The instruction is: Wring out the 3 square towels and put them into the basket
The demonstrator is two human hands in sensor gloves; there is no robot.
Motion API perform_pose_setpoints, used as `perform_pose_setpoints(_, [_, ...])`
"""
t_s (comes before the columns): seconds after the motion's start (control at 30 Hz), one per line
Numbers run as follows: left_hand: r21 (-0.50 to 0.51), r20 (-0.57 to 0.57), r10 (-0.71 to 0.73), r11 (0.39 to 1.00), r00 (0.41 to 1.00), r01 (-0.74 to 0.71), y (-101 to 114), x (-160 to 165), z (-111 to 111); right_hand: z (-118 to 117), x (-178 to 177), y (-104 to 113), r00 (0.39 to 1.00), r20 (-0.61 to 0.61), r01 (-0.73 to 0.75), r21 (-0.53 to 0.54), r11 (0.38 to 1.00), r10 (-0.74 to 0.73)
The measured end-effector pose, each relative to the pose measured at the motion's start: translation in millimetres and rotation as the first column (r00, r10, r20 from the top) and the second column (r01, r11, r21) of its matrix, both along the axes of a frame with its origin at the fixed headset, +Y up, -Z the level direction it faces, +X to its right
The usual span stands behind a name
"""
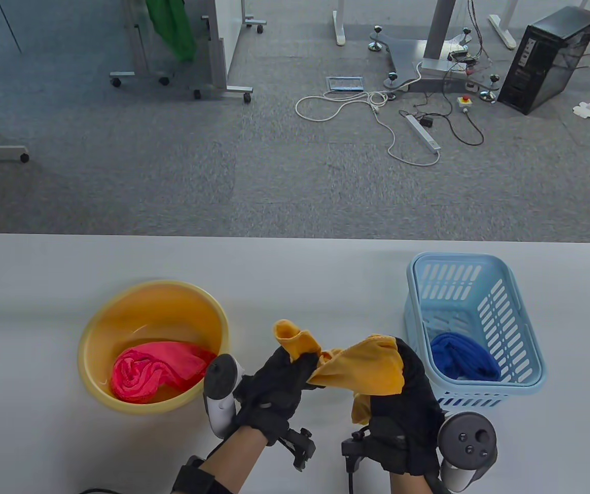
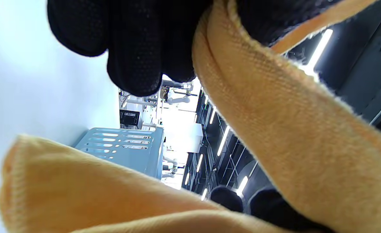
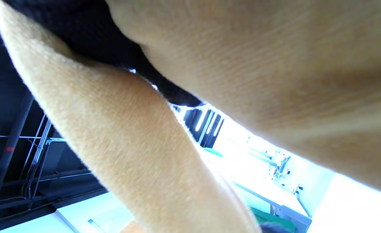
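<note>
Two gloved hands over a pale desk (image 1: 295, 267), seen from above. Left hand (image 1: 274, 386) clenched round one end of a yellow towel (image 1: 361, 368); a short tail of cloth sticks up past its fingers. Right hand (image 1: 408, 401) clenched round the other end, w/ more cloth draped over its knuckles and a bit hanging below. Towel stretched btwn both hands, held off the desk, bunched into a loose rope.

Judged handling: soft, limp terry cloth, prob. wet so heavier than it looks and maybe drippy; not fragile, not slippery. Best held near each end in a full fist, as now, so the middle can be twisted.

Left of the left hand, just beside it: yellow basin (image 1: 114, 319) holding a crumpled pink towel (image 1: 156, 370), not yet wrung by the look of it. Right of the right hand, just beside it: light blue slotted basket (image 1: 516, 319) w/ a blue towel (image 1: 462, 355) inside.

Wrist views: mostly blurred yellow cloth and black glove fabric close up; basket side glimpsed in the left one.

No brand, label or readable writing anywhere.
</note>
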State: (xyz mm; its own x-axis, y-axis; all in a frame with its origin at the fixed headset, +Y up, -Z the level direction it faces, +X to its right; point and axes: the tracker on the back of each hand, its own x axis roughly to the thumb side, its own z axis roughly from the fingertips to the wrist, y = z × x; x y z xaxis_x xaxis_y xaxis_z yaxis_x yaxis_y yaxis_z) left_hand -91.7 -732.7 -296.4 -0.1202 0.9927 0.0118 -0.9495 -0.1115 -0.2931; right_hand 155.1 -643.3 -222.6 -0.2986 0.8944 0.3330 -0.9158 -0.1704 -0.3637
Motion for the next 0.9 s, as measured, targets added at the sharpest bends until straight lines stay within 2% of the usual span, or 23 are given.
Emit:
perform_pose_setpoints(0.13, [-0.047,0.002,0.064,0.997,0.998,-0.063,-11,7,10,-2,-3,-2,1.000,-0.015,0.004,-0.005,1.000,-0.004])
perform_pose_setpoints(0.3, [-0.053,-0.052,0.081,0.995,0.995,-0.084,-24,5,19,-2,-8,-2,1.000,-0.015,-0.024,-0.002,1.000,0.024])
perform_pose_setpoints(0.43, [-0.054,-0.040,0.089,0.994,0.995,-0.091,-32,2,25,-1,-10,-1,0.999,-0.017,-0.033,0.004,0.999,0.033])
perform_pose_setpoints(0.6, [-0.081,0.010,0.074,0.994,0.997,-0.073,-31,1,26,-4,-9,-5,1.000,-0.012,-0.009,-0.009,1.000,0.009])
perform_pose_setpoints(0.73, [-0.135,0.110,0.011,0.991,0.994,0.004,-28,4,29,-4,-4,-6,1.000,0.010,0.003,-0.014,1.000,-0.003])
perform_pose_setpoints(0.8, [-0.124,0.175,-0.047,0.990,0.983,0.069,-24,4,30,-2,-1,-6,1.000,0.020,0.007,-0.011,1.000,-0.006])
perform_pose_setpoints(0.9, [-0.095,0.202,-0.146,0.981,0.968,0.168,-14,2,32,-1,3,-4,1.000,0.028,0.008,-0.008,1.000,-0.008])
